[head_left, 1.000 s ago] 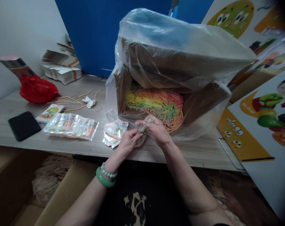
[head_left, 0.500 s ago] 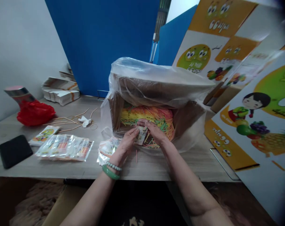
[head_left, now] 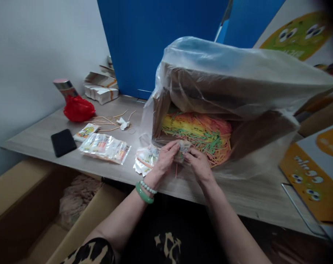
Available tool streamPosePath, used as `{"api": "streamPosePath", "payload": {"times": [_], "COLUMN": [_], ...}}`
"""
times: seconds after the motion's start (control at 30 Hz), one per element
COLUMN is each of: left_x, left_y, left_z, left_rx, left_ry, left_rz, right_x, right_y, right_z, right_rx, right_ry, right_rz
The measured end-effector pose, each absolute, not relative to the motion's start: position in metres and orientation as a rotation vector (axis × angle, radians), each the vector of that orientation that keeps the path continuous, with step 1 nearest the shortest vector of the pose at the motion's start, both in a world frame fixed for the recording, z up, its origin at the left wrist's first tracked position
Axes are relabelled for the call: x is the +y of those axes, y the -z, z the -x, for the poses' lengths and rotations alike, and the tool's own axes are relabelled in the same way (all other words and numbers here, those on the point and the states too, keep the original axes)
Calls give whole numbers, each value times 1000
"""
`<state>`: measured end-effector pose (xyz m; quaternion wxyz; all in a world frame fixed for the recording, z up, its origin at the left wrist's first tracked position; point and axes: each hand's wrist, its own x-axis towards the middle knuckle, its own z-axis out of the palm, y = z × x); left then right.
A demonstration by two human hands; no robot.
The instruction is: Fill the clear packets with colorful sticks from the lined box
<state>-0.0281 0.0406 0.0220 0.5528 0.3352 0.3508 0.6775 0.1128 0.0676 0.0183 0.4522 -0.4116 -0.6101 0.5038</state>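
Note:
A small clear printed packet [head_left: 185,146] is pinched between both hands at the near edge of a lined carton. My left hand [head_left: 166,157], with a green bangle and bead bracelet at its wrist, grips the packet's left side. My right hand [head_left: 199,163] holds its right side, fingers closed. Behind them, thin coloured sticks [head_left: 202,134] in yellow, green, orange and pink fill the bottom of the carton [head_left: 180,84]. Just left of my left hand lies a pile of flat printed packets [head_left: 145,159]. One pink stick [head_left: 176,171] rests on the table below the hands.
Clear plastic bagging [head_left: 210,55] drapes over the carton. To the left are filled packets [head_left: 104,146], a black phone [head_left: 63,142], a red bag [head_left: 78,108], rubber bands and stacked folded cartons [head_left: 102,90]. Printed boxes [head_left: 317,176] stand at right; an open cardboard box [head_left: 81,223] sits below the table.
The view has swung left and closer, so things appear shifted right. My right hand has come from over the sticks to the packet, and both hands now pinch it.

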Motion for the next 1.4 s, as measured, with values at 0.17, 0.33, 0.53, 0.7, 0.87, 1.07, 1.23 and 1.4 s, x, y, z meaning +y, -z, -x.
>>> {"api": "streamPosePath", "payload": {"times": [0.17, 0.33, 0.53, 0.7, 0.87, 1.07, 1.23, 1.4], "left_x": [3, -30, -26, -18, -22, -32, -21, -2], "left_y": [-30, -35, -24, -6, -4, -19, -32, -34], "left_z": [52, 91, 184, 211, 207, 187, 132, 78], "left_rx": [970, 1211, 2327, 2917, 3013, 2792, 1881, 1299], "left_ry": [-1524, -1526, -1421, -653, -687, -1093, -1393, -1430], "left_rz": [-935, -940, -1201, -1464, -1416, -1533, -1274, -722], "right_x": [43, 24, 19, 28, 38, 40, 30, 47], "right_y": [-22, -19, -16, -9, 1, 0, -10, -19], "right_z": [-82, -56, -28, 2, 2, -19, -36, -91], "right_rx": [-1670, -1841, -2197, -2236, -2068, -2074, -1926, -2089], "right_ry": [-1198, -1384, -856, -621, -822, -746, -951, -1061], "right_rz": [949, 857, 1635, 1702, 1779, 1612, 1228, 996]}}
